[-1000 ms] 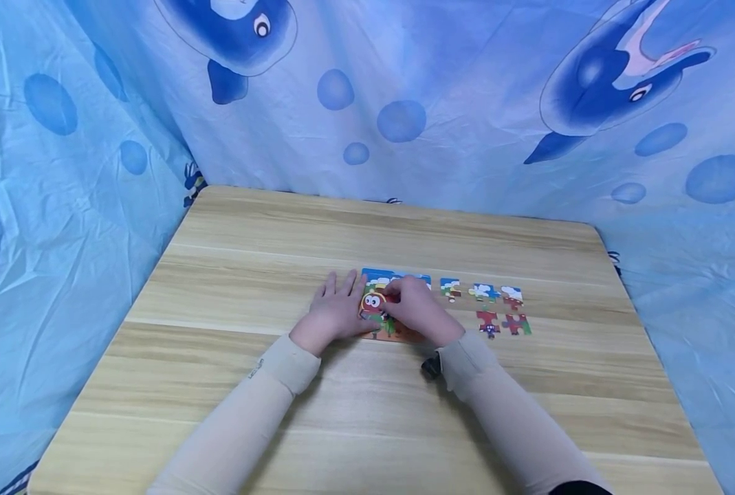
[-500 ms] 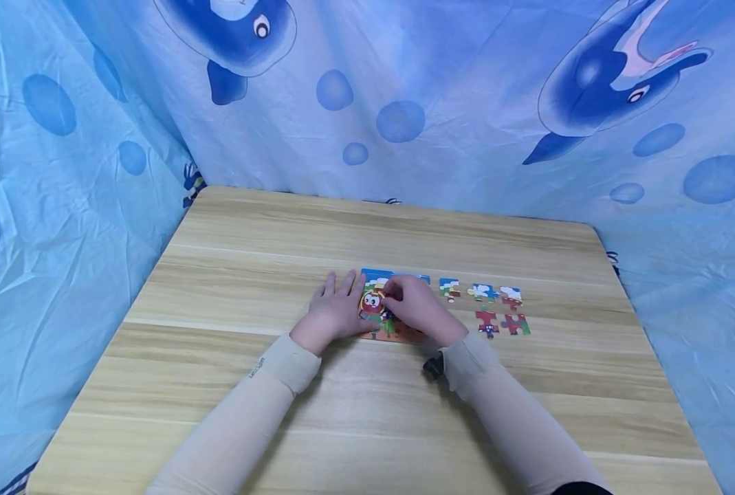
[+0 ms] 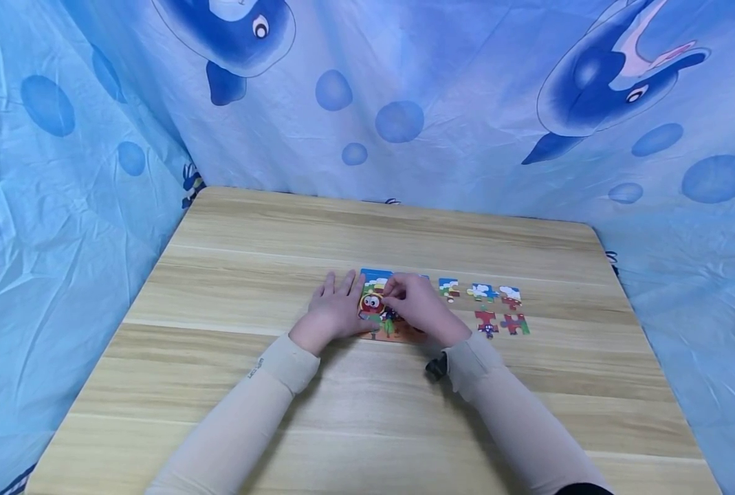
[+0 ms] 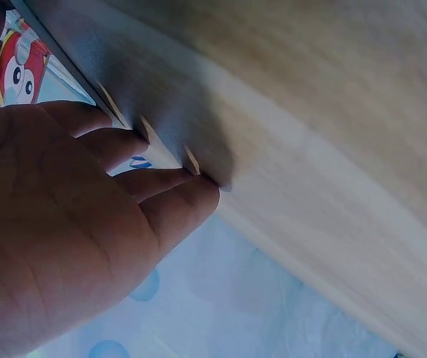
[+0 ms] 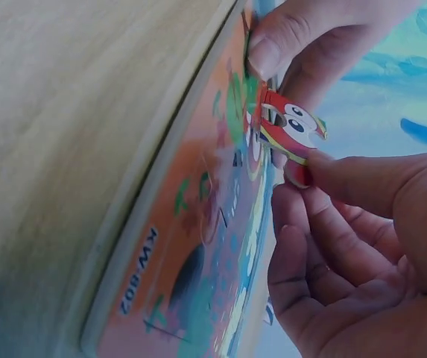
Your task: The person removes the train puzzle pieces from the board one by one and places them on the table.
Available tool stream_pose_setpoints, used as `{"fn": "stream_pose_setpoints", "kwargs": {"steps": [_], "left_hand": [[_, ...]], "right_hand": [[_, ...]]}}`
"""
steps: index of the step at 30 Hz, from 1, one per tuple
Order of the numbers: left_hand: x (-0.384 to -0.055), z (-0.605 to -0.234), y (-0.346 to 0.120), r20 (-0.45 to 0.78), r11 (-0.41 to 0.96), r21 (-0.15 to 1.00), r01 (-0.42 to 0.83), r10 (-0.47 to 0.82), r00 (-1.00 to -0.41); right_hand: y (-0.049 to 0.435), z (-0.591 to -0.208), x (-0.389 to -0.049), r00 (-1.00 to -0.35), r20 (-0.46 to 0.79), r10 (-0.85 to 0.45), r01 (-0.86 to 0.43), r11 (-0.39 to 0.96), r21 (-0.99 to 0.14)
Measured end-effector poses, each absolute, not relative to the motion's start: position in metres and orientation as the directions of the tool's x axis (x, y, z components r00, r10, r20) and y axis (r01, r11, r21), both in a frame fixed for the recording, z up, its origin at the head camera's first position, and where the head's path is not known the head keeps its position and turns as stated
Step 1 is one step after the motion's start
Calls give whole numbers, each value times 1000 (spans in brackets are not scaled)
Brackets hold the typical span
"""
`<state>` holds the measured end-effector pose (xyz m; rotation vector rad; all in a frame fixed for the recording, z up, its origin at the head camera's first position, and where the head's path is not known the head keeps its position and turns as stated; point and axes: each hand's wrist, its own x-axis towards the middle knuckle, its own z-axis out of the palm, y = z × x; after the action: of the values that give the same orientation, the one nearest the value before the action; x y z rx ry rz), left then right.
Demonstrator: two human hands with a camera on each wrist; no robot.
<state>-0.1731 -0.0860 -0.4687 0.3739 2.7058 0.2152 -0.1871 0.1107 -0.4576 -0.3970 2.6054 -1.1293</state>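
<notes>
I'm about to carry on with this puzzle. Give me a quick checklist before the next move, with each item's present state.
1. Right hand gripping the red piece with eyes: ok, finger and thumb pinch it.
2. That piece flat on the puzzle board: not ok, it is tilted up.
3. Left hand at the board's left edge: ok.
4. Loose pieces off the board: ok, five lie to its right on the table.
5. Tabs lined up: cannot tell.

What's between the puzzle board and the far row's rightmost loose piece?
In the head view, a blue-topped piece lies nearest the puzzle board, then a blue-and-white piece; both are loose.
</notes>
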Motion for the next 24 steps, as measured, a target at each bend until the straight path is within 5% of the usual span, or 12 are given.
{"fn": "stream_pose_setpoints", "kwargs": {"steps": [24], "left_hand": [[-166, -459, -84, -345, 947, 234, 220, 292, -892]], "right_hand": [[235, -449, -185, -935, -240, -261, 2, 674, -738]]}}
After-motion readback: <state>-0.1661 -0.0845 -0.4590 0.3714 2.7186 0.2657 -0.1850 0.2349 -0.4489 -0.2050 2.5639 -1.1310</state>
